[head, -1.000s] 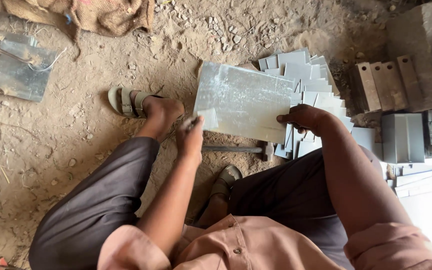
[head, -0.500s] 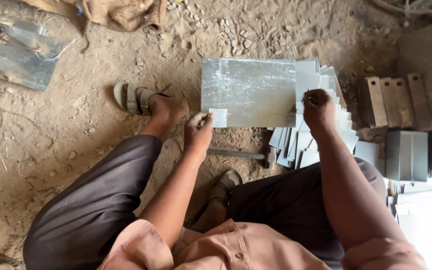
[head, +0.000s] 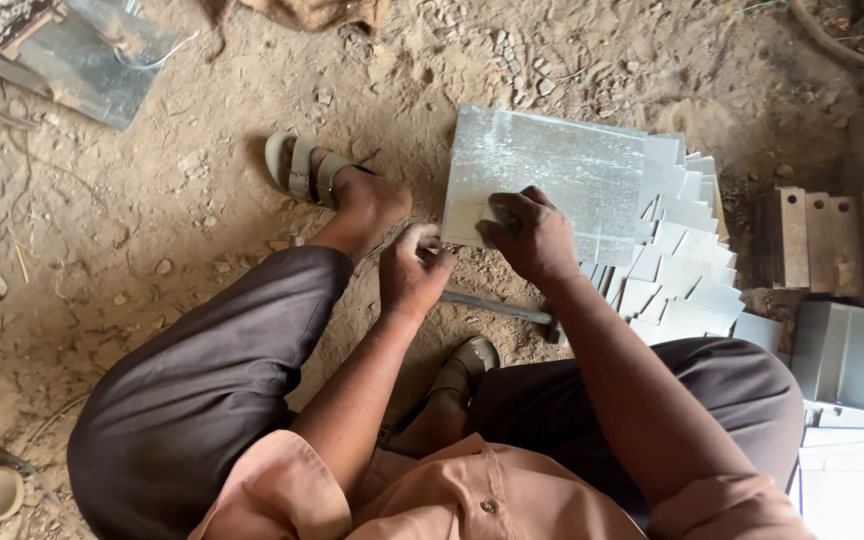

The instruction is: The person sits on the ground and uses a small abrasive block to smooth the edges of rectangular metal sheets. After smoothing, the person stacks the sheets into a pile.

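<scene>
Right hand [head: 532, 235] shifted onto metal sheet [head: 552, 170] (fingertips hidden)

Metal sheet [head: 552, 175] dull, scuffed; ground [head: 152, 220] dusty, rough.

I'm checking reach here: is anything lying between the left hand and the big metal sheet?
Nothing visible. The left hand sits just off the metal sheet near its corner, with only bare dirt between. The right hand already rests on it.

dirt floor [head: 202, 200] | metal sheet [head: 552, 170] | cut pieces [head: 687, 270] | rod [head: 497, 307]
</scene>
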